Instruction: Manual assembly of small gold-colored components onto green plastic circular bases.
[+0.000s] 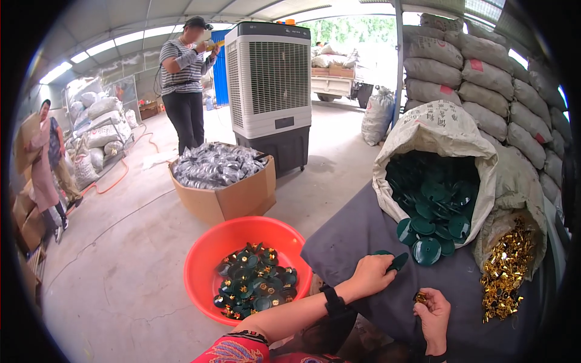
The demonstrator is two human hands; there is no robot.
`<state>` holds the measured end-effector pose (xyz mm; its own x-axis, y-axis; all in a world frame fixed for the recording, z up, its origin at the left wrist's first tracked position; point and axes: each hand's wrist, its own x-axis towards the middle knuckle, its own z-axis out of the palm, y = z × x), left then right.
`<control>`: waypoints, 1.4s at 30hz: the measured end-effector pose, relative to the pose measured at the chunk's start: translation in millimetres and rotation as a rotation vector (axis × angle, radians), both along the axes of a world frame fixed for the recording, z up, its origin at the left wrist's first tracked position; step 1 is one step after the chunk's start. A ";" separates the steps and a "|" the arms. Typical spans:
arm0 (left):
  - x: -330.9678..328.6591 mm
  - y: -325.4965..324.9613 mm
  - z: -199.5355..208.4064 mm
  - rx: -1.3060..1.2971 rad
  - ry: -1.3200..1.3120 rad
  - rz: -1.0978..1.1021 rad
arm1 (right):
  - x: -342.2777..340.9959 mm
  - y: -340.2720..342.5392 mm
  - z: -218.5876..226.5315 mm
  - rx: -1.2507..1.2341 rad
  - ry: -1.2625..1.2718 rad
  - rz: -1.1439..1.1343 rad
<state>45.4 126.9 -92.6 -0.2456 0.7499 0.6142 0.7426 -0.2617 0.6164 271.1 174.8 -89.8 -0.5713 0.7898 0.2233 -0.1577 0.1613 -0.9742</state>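
Observation:
My left hand [370, 274] grips a dark green plastic disc [397, 261] over the grey cloth [357, 230] covering the table. My right hand [433, 317], lower and nearer to me, pinches a small gold metal piece [420, 297]. Just beyond my hands a white sack [436, 130] lies open on its side, spilling several green discs [433, 233]. To its right a second sack [511, 224] spills gold pieces [505, 272]. On the floor to my left, a red basin [209, 254] holds assembled green discs with gold centres [254, 289].
A cardboard box [233, 199] of silvery bagged parts stands behind the basin. A large air cooler [269, 91] stands beyond it. Stacked sacks [484, 78] line the right side. One person stands by the cooler [184, 91], another at the far left [48, 157].

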 end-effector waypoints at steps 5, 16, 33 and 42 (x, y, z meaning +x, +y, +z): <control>7.7 -2.2 4.8 -0.013 0.043 0.009 | 10.1 -4.2 -0.9 0.008 0.026 -0.019; 6.9 -9.4 -1.7 -0.044 0.037 -0.009 | 12.8 -17.8 11.5 0.024 -0.109 0.002; 14.7 -7.4 -5.7 0.093 0.024 -0.034 | 19.6 -17.4 4.1 0.041 -0.061 0.008; 12.3 -32.9 10.8 -0.077 -0.477 -0.247 | -10.6 -17.3 7.2 0.203 -0.020 -0.014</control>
